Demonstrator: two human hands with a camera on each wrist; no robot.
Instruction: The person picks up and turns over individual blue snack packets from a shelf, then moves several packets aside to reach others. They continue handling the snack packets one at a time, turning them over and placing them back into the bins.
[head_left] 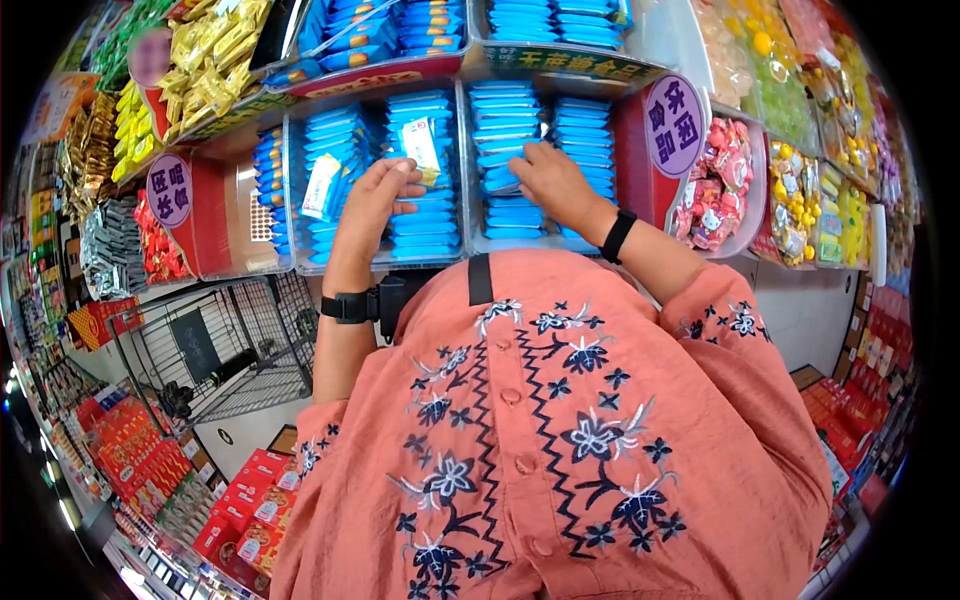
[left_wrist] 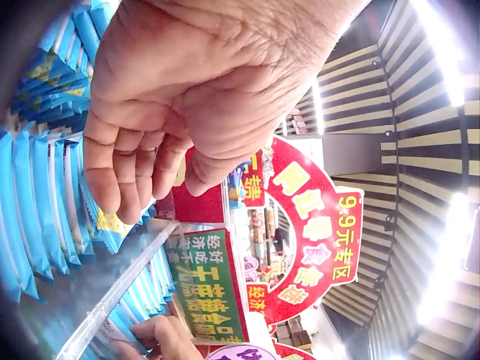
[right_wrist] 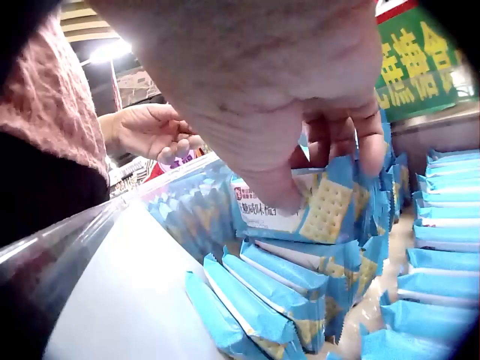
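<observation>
In the head view my left hand is over the left clear bin of blue cracker packets, fingers loosely bent with nothing between them. Its fingertips are close to a packet with a white label. Another white-labelled packet lies on the stack further left. Over in the right bin, my right hand reaches down among the rows. The right wrist view shows its thumb and fingers pinching the top of a blue cracker packet. Several packets lean in a row below it.
A clear divider separates the bins. Behind stands a higher tier of blue packets with a green sign. Pink candy fills a bin at the right. A wire shopping cart stands at the lower left.
</observation>
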